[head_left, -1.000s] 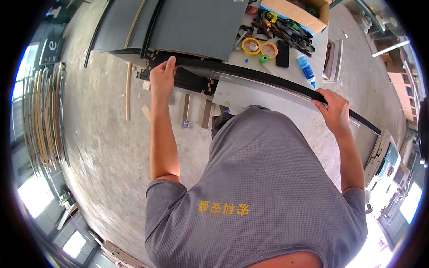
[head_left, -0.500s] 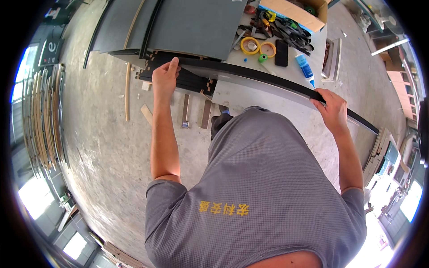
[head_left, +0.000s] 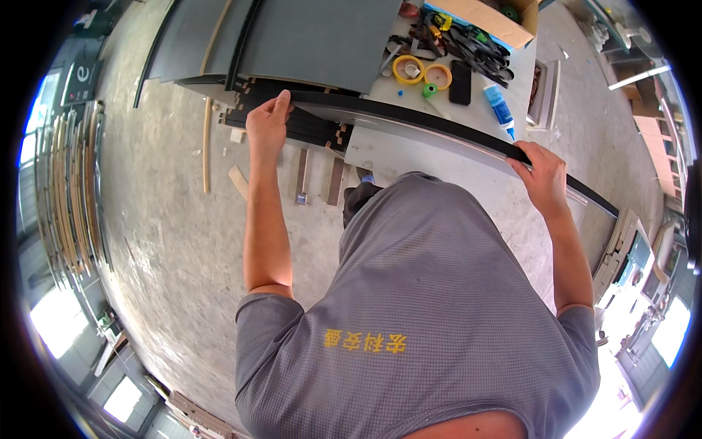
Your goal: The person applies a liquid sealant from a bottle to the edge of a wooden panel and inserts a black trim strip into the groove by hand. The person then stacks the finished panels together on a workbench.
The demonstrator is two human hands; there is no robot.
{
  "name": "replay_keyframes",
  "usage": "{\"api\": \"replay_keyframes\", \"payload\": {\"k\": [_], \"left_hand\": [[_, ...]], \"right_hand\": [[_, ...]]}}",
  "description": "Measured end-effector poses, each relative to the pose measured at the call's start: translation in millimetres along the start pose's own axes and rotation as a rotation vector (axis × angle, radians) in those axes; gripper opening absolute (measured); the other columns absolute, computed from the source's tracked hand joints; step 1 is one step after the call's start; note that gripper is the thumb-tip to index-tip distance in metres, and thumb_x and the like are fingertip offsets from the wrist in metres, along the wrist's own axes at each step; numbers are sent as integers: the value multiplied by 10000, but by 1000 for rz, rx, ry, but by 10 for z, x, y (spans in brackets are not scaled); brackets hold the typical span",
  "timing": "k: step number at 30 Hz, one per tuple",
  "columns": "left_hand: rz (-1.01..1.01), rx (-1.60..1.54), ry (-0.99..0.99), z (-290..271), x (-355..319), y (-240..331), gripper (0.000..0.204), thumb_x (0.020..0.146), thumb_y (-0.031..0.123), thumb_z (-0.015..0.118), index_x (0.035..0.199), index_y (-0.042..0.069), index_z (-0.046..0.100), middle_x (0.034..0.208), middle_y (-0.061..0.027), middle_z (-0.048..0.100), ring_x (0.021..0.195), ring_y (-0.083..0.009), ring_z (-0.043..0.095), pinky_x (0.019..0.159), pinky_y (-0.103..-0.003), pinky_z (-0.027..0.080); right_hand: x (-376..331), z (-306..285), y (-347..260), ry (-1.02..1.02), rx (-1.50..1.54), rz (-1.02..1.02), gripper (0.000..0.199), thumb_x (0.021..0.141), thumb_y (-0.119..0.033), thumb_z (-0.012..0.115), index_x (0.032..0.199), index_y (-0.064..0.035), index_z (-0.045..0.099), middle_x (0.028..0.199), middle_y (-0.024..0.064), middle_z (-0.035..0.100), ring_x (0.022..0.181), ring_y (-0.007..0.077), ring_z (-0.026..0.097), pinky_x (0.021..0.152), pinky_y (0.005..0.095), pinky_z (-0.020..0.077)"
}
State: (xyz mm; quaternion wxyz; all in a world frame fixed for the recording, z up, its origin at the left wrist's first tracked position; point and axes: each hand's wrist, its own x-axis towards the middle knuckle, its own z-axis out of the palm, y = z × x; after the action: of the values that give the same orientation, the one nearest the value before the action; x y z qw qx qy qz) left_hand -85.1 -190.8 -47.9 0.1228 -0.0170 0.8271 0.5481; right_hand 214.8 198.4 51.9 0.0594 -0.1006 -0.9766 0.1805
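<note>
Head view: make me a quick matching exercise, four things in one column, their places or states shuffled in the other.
Things
1. Long black strip
2. Blue-and-white bottle
3. Phone
4. Cardboard box

Places or states
A. Cut off by the picture's top edge
B. Lying flat, just right of the yellow tape rolls
C. Held by the left hand and right hand
D. Lying with its nozzle toward the right hand

Pairs: 1-C, 2-D, 3-B, 4-A

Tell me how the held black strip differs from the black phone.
The black strip is long and narrow; the phone is a short rectangle. The left hand and right hand hold the strip, while the phone lies untouched on the table. Both are black.
</note>
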Motion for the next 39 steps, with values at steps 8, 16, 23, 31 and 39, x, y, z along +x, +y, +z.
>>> {"api": "replay_keyframes", "payload": {"k": [8, 16, 23, 31, 39], "left_hand": [[-58, -79, 1, -4, -44, 44, 381, 950, 332, 720, 1021, -42, 739, 862, -57, 718, 828, -113, 680, 770, -245, 539], [-25, -133, -96, 38, 56, 28, 393, 939, 320, 732, 1096, -40, 724, 917, -47, 708, 853, -120, 654, 791, -259, 524], [-105, -177, -109, -263, 219, -172, 462, 962, 367, 693, 1172, -43, 666, 1103, -116, 701, 1061, -207, 664, 986, -332, 506], [-127, -165, -191, -75, 115, -66, 455, 969, 365, 680, 1177, -39, 657, 1149, -137, 694, 1109, -225, 654, 1003, -330, 510], [-105, -218, -228, -224, 246, -128, 427, 964, 314, 696, 1148, -70, 661, 1093, -130, 706, 1018, -200, 684, 945, -296, 553]], "right_hand": [[-22, 286, 184, -40, 80, 41, 267, 840, -201, 763, 1020, -29, 667, 929, 124, 689, 834, 331, 658, 728, 395, 522], [-168, 610, 413, -16, -79, -6, 272, 881, -281, 712, 1082, -112, 642, 983, 93, 682, 904, 304, 671, 736, 420, 552], [-465, 334, 1041, 278, 28, 173, 402, 919, -213, 653, 1285, -59, 594, 1354, 168, 572, 1256, 340, 535, 1055, 425, 443], [-2095, -168, 2592, 549, 1056, 1245, 482, 953, -320, 681, 1227, 72, 624, 1197, 188, 673, 1084, 279, 677, 952, 362, 543], [-2111, -231, 2598, 543, 1024, 1207, 529, 922, -390, 724, 1183, 64, 647, 1096, 136, 709, 1008, 235, 706, 908, 324, 563]]}}
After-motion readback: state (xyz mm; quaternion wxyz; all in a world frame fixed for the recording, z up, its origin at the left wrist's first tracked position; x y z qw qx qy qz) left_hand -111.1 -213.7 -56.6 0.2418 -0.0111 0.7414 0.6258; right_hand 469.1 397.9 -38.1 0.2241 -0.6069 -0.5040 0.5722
